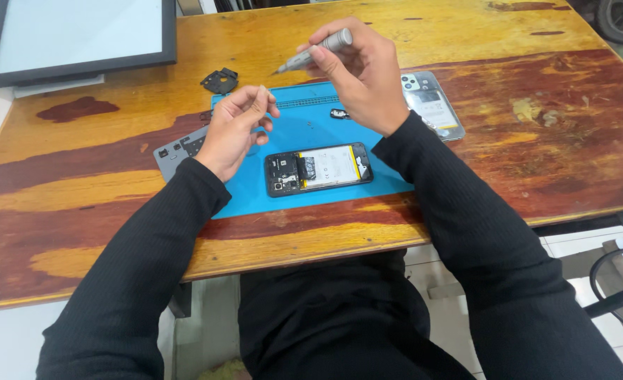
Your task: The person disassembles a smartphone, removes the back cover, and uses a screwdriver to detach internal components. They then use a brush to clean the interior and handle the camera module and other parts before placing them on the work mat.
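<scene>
A worn wooden table (pixel 100 204), streaked yellow and red-brown, fills the head view, with pale floor tiles below its near edge and a dark-framed screen (pixel 79 35) lying at the far left corner. On the middle of it lies a blue work mat (pixel 304 130), likely there to keep small parts from rolling away. An opened phone (pixel 318 169) rests face down on the mat between the two forearms, its back off and battery and board exposed. The removed clear back cover (pixel 434 105) lies just beside the mat on the right, and a small black inner plate (pixel 220 81) sits beyond the mat's far left corner. The right hand (pixel 364 74) grasps a grey precision screwdriver (pixel 315 51), raised above the mat with its tip angled left. The left hand (pixel 234 130) hovers near that tip with thumb and fingertips pinched together, perhaps on a tiny screw; I cannot tell. A grey slotted tray (pixel 178 151) pokes out beneath the left wrist.
</scene>
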